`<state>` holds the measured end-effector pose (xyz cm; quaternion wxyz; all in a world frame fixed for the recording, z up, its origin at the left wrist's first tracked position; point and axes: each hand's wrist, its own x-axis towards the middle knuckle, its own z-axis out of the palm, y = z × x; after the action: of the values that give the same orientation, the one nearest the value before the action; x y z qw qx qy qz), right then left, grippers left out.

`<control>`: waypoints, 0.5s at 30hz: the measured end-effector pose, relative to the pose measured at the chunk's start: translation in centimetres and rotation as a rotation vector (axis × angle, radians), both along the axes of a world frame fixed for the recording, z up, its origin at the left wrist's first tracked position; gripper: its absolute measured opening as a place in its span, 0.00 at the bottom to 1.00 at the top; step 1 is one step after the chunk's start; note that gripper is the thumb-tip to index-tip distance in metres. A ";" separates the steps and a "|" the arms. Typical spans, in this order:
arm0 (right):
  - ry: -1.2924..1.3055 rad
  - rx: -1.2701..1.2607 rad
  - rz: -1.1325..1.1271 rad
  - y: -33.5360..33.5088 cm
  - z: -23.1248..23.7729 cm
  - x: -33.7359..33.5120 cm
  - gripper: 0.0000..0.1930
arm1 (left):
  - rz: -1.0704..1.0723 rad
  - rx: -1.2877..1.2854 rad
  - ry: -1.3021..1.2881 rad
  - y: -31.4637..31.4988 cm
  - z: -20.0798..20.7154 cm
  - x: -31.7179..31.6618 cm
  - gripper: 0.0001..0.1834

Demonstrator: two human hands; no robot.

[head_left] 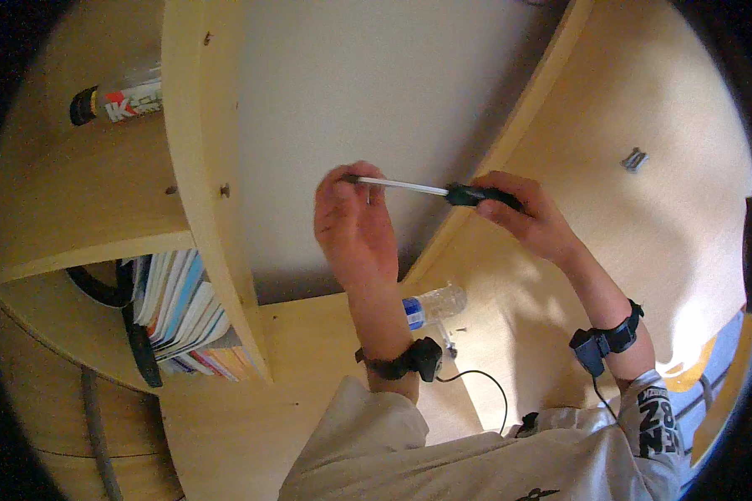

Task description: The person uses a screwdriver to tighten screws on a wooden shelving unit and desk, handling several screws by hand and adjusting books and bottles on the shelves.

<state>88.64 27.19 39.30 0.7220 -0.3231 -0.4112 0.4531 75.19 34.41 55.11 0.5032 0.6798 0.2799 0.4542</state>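
Note:
A screwdriver with a dark green and black handle and a bright shaft lies almost level across the middle of the view. My right hand is closed round its handle. At the other end, my left hand has its fingers gathered about the dark tip. A thin pale sliver shows below the shaft beside those fingers, too small to name. Both hands are raised in front of a pale wall, between a wooden shelf unit on the left and a wooden surface on the right.
Screw heads stick out of the shelf's upright. The shelves hold a bottle with a black cap and a row of books. A clear plastic bottle lies behind my left forearm. A small grey metal piece rests on the wooden surface.

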 end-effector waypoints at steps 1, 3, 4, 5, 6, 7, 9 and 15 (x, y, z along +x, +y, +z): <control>0.040 0.001 0.013 0.6 1.0 -0.3 0.14 | -0.076 -0.049 -0.151 -0.2 0.9 0.6 0.14; 0.087 0.054 0.080 1.0 3.7 -0.5 0.13 | -0.150 -0.095 -0.334 -1.2 3.1 1.6 0.12; 0.088 0.074 0.096 0.9 4.2 -0.3 0.13 | -0.149 -0.091 -0.332 -1.4 3.5 1.7 0.12; 0.088 0.098 0.107 0.9 4.9 0.0 0.13 | -0.264 -0.174 -0.434 -1.5 4.0 2.1 0.11; 0.145 0.139 0.118 0.6 5.2 0.0 0.12 | -0.379 -0.260 -0.534 -1.6 4.3 2.7 0.11; 0.171 0.162 0.120 0.4 5.7 0.2 0.12 | -0.371 -0.281 -0.560 -2.0 4.6 3.4 0.11; 0.184 0.170 0.130 -0.1 6.6 0.3 0.12 | -0.383 -0.306 -0.592 -2.2 5.2 3.6 0.11; 0.209 0.178 0.095 -0.4 7.0 0.7 0.11 | -0.405 -0.379 -0.648 -1.7 5.1 3.8 0.11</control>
<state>89.32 26.81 46.31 0.7643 -0.1889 -0.3873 0.4796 79.00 32.67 60.25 0.7604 0.4386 0.0467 0.4767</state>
